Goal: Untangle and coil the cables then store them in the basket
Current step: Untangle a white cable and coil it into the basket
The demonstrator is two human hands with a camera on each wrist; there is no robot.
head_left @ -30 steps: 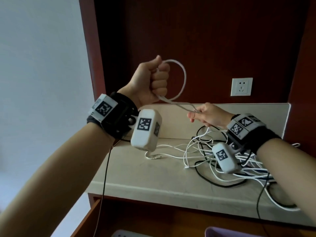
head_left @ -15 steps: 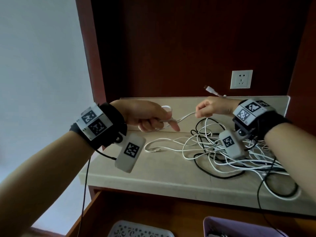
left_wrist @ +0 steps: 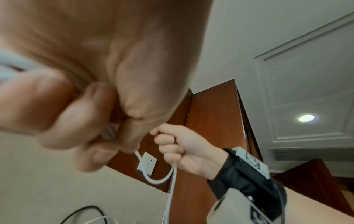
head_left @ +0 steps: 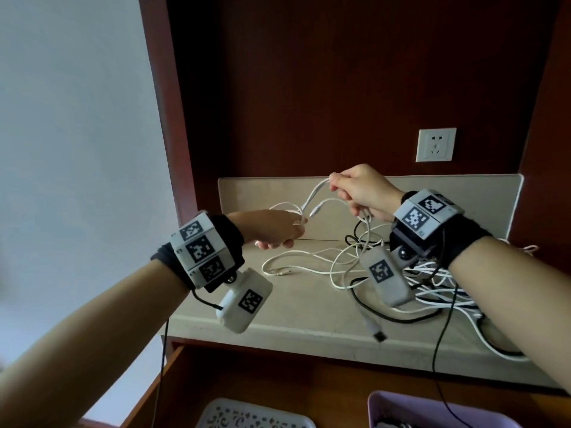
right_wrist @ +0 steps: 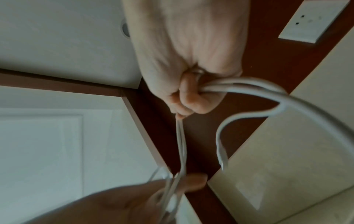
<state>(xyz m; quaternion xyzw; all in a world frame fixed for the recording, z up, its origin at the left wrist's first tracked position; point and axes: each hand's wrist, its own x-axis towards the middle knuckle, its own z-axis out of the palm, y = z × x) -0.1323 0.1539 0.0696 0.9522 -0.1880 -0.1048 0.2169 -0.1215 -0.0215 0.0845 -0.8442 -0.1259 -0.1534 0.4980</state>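
Both hands were raised over the beige shelf (head_left: 296, 304), a short way apart, sharing one white cable (head_left: 312, 196). The left hand (head_left: 272, 228), lower and to the left, had its fingers curled round the cable's gathered loops; the left wrist view showed the strands pinched between thumb and fingers (left_wrist: 91, 133). The right hand (head_left: 360, 188), higher and to the right, was closed in a fist round the same cable, with two strands running down and left from it to the left hand. A free end with a small plug (head_left: 315, 211) curved out of the right fist and hung between the hands. More of the cable dropped from the right hand toward the tangled pile of white and black cables (head_left: 432, 279), which lay on the right part of the shelf, partly hidden behind the right wrist. A black plug (head_left: 378, 335) hung over the shelf's near edge. A purple basket (head_left: 432, 409) and a white perforated basket (head_left: 253, 415) showed at the near edge of the head view, below the shelf. A white wall socket (head_left: 435, 145) sat on the dark wooden back panel, far right.
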